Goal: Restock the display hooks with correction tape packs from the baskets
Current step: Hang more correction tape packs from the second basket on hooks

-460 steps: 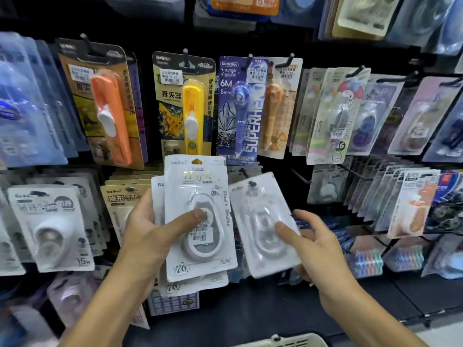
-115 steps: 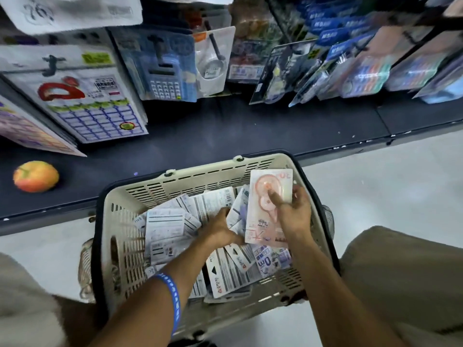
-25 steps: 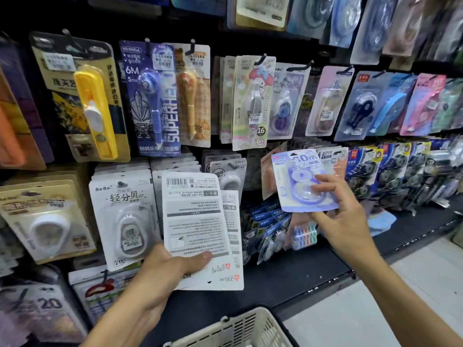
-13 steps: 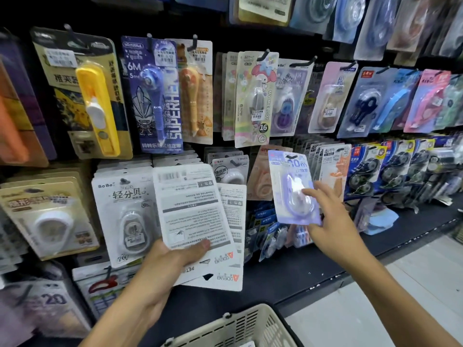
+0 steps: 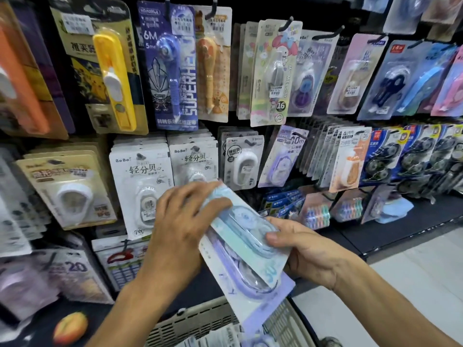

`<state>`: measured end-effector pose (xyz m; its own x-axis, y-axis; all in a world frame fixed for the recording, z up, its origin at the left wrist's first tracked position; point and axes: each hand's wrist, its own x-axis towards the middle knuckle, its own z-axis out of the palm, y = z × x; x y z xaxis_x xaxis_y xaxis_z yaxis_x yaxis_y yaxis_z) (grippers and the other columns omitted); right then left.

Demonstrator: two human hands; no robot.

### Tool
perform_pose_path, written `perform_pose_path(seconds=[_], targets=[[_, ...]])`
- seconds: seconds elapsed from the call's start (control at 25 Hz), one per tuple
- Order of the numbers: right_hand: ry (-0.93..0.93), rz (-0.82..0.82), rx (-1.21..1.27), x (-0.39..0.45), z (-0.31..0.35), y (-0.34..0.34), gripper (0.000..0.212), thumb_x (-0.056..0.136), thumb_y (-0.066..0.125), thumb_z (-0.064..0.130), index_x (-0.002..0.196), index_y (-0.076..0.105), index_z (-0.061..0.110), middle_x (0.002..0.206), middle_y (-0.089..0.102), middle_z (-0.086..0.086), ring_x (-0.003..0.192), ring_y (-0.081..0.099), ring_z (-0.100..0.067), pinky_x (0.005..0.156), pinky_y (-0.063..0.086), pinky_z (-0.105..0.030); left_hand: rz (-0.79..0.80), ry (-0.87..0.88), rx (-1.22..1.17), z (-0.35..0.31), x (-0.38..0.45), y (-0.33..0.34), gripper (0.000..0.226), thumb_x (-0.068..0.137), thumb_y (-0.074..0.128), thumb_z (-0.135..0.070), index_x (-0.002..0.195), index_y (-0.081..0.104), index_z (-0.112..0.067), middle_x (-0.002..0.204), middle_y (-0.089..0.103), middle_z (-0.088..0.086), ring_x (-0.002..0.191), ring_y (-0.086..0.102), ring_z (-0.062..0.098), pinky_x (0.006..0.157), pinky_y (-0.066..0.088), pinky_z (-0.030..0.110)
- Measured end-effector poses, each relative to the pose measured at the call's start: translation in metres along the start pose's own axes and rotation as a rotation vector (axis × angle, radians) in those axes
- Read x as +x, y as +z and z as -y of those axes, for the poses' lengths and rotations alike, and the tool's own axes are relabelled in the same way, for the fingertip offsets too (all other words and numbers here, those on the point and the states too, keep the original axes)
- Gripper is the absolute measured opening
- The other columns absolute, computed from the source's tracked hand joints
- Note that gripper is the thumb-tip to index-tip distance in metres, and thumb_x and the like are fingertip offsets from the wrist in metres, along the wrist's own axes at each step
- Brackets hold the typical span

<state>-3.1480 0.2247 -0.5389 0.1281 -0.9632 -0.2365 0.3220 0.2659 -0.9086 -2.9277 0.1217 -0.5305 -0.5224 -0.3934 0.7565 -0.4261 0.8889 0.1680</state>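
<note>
Correction tape packs (image 5: 246,249), seemingly two, sit clamped between both hands, left hand (image 5: 180,234) and right hand (image 5: 307,251), above the basket (image 5: 200,321). Next: separate one pack, find its matching hook.

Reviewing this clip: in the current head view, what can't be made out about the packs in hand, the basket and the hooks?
- Pack count: the held packs overlap, and the left hand covers their top edge.
- Right hand grip: fingers hidden behind the packs.
- Basket: contents cut off by the bottom edge.
- Price stickers on hanging packs: too blurred to read.
- Purple hanging pack: hook mostly hidden.
</note>
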Motion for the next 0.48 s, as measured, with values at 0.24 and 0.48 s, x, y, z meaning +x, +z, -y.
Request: perform_pose_path(seconds=[0.24, 0.48], targets=[[-0.281, -0.317, -0.093, 0.007, 0.0, 0.018, 0.057, 0.066, 0.09, 0.038, 0.116, 0.07, 0.018, 0.121, 0.073, -0.012, 0.102, 0.073, -0.028, 0.079, 0.063, -0.045, 0.144, -1.164, -1.573, -0.022, 0.008, 0.002, 0.045, 0.099, 0.051, -0.048, 0.13, 0.065, -0.019, 0.128, 0.071, 0.009, 0.114, 0.071, 0.023, 0.099, 0.055, 0.05], [-0.441, -0.648, 0.009, -0.017, 0.049, -0.011, 0.037, 0.082, 0.074, 0.037, 0.106, 0.064, 0.01, 0.073, 0.072, -0.005, 0.046, 0.063, -0.016, 0.037, 0.047, -0.025, 0.04, -0.985, -1.447, -0.015, 0.009, 0.01, 0.046, 0.079, 0.067, -0.014, 0.124, 0.067, -0.01, 0.117, 0.076, 0.011, 0.106, 0.073, 0.029, 0.089, 0.06, 0.036]])
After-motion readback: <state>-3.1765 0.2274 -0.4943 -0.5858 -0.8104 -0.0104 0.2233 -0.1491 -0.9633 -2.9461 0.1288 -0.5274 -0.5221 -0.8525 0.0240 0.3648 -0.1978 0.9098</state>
